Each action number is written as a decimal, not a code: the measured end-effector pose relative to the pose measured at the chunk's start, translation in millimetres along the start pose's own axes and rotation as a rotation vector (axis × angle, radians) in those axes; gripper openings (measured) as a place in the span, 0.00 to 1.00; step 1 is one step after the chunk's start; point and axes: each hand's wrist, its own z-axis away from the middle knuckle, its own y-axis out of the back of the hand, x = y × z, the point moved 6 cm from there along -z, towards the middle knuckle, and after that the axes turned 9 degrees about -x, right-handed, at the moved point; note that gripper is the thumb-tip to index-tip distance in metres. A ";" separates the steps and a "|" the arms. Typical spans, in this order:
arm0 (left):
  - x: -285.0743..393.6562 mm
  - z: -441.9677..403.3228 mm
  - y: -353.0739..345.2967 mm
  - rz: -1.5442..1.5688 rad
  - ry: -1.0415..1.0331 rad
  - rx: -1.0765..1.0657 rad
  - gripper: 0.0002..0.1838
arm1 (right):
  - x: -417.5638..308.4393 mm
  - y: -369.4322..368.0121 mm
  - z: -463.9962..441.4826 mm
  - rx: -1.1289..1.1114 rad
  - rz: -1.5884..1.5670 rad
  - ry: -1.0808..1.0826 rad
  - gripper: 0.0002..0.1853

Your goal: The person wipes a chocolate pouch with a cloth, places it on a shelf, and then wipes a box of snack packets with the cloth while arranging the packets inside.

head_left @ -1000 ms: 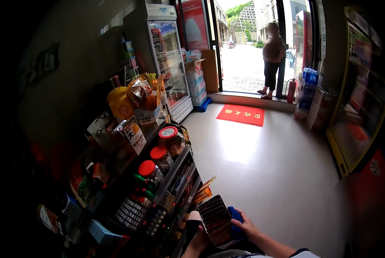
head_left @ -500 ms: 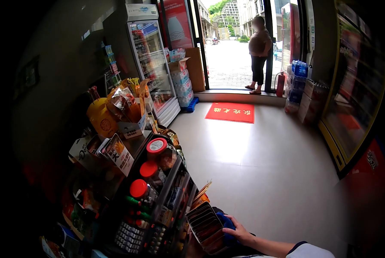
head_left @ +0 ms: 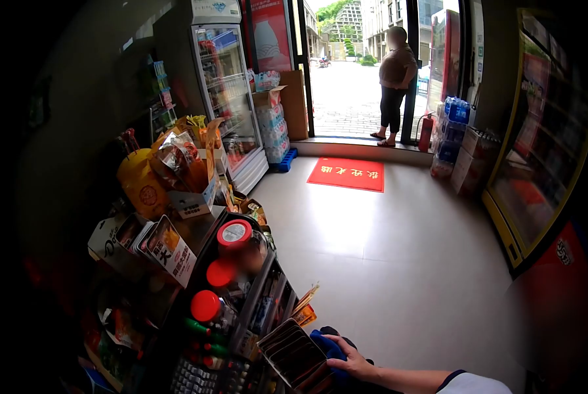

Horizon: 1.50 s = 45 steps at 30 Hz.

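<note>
My right hand (head_left: 348,360) reaches in from the lower right, its fingers closed around a blue cloth (head_left: 325,347). The cloth is pressed against the side of a dark open box (head_left: 287,351) divided into several narrow slots. The box is tilted beside the snack rack; how it is supported is hidden. My left hand does not show. Several jars with red lids (head_left: 205,306) stand on the rack just left of the box. Thin sticks and an orange packet (head_left: 305,315) poke out behind it.
Glass-door fridges stand at left (head_left: 231,98) and right (head_left: 537,144). A red mat (head_left: 346,174) lies before the doorway, where a person (head_left: 396,79) stands. Stacked water packs (head_left: 274,128), a fire extinguisher (head_left: 426,132) and boxes (head_left: 474,157) line the entrance.
The box, the cloth and my right hand have shifted slightly left in view. The camera has turned a little, so the rack sits lower and further left. My grip on the cloth continues.
</note>
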 end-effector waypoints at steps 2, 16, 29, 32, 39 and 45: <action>2.5 -4.8 1.7 0.000 0.005 -0.007 0.40 | -1.2 -1.2 -8.1 0.006 0.006 0.016 0.42; 13.0 -10.9 12.1 -0.021 0.017 0.025 0.37 | 1.5 -7.3 -24.3 -0.042 -0.099 -0.080 0.43; -7.1 -4.7 -14.5 -0.069 0.032 -0.020 0.35 | 35.0 14.2 34.7 -0.144 -0.262 -0.290 0.59; -13.9 -2.7 -21.8 -0.078 0.045 -0.034 0.34 | 31.6 14.9 48.5 -0.064 -0.352 -0.263 0.59; -30.5 12.4 -31.1 -0.080 0.070 -0.056 0.33 | 21.0 32.2 75.8 -0.039 -0.587 -0.088 0.56; -47.4 24.0 -32.2 -0.053 0.114 -0.092 0.31 | 29.3 53.7 91.3 -0.063 -0.581 -0.045 0.49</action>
